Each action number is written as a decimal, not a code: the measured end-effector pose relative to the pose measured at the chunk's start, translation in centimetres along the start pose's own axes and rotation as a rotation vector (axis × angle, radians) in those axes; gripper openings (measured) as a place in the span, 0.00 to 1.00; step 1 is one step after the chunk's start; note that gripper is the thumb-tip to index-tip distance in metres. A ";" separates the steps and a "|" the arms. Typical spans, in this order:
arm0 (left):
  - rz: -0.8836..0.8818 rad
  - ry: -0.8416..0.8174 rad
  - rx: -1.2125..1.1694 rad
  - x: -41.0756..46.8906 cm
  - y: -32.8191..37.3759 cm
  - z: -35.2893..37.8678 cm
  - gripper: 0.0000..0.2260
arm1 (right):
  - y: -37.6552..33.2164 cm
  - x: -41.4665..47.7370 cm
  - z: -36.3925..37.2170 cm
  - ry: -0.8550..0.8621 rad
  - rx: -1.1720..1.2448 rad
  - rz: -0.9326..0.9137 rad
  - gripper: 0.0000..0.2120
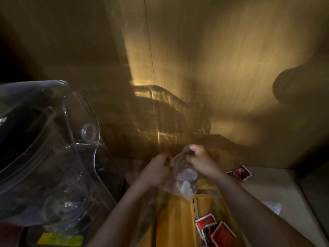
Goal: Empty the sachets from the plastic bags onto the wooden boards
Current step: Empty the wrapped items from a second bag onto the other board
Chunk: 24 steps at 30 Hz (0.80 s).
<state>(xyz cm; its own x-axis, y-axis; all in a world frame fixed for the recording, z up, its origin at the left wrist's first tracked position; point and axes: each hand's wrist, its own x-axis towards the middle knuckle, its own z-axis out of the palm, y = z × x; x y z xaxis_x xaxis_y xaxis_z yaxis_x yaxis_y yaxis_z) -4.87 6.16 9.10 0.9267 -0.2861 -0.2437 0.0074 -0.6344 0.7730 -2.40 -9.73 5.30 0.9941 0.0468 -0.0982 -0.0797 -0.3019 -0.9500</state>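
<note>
Both hands work the mouth of a plastic bag above the boards

The plastic bag [181,177] hangs upright between the two hands, mouth at the top and its pale contents sagging to the bottom, right over the wooden boards [175,221]. Held that way, anything shaken out should drop onto the wood, so the height and spot look chosen for tipping. The contents are blurred; I take them for sachets but cannot read them

The left hand [156,169] has its fingers curled and pinched on the left edge of the bag's mouth. The right hand [200,160] is closed on the opposite edge, thumb and fingers pressed together on the dark strip along the top. The pull looks outward, as if opening the seal

Red sachets [214,230] already lie on the board by the right forearm, and more red sachets [240,172] rest on the pale counter [277,184] beyond. A crumpled empty bag [272,206] lies on that counter, and a big clear container [44,148] stands at the left
</note>
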 end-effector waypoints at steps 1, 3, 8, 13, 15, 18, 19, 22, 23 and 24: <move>-0.079 -0.045 -0.185 -0.5 0.1 0.4 0.07 | 0.1 -0.4 0.0 -0.031 0.001 0.012 0.14; -0.212 -0.107 -0.472 -1.5 0.1 1.3 0.10 | 0.6 -1.3 0.4 -0.070 -0.039 0.034 0.11; -0.389 -0.057 -0.809 -2.7 -0.6 3.8 0.10 | 1.6 -3.7 1.7 0.104 0.086 -0.014 0.08; -0.446 0.065 -0.852 -3.9 -1.3 4.9 0.12 | 1.4 -6.4 1.6 0.037 0.182 0.058 0.06; -0.407 0.127 -0.748 -4.5 -1.8 5.2 0.11 | 1.3 -7.6 1.7 -0.071 0.188 0.088 0.04; -0.346 0.158 -0.663 -5.7 -2.4 5.8 0.10 | 1.5 -9.2 2.0 -0.216 0.065 0.116 0.07; -0.339 0.168 -0.650 -6.1 -2.5 6.0 0.09 | 1.6 -9.7 2.3 -0.247 0.021 0.107 0.09; -0.303 0.206 -0.625 -7.0 -2.7 6.4 0.08 | 1.8 -10.7 3.0 -0.252 -0.042 0.072 0.08; -0.286 0.208 -0.628 -7.4 -2.8 6.4 0.07 | 1.9 -10.9 3.2 -0.248 -0.043 0.070 0.07; -0.274 0.202 -0.640 -7.7 -3.0 6.4 0.07 | 1.9 -11.1 3.3 -0.249 -0.037 0.071 0.06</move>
<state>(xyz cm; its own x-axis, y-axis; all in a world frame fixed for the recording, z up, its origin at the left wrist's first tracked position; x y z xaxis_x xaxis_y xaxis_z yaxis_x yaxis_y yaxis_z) -14.42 5.67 4.95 0.9109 0.0007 -0.4125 0.4105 -0.1013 0.9062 -13.86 -7.74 3.59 0.9366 0.2561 -0.2391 -0.1416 -0.3474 -0.9270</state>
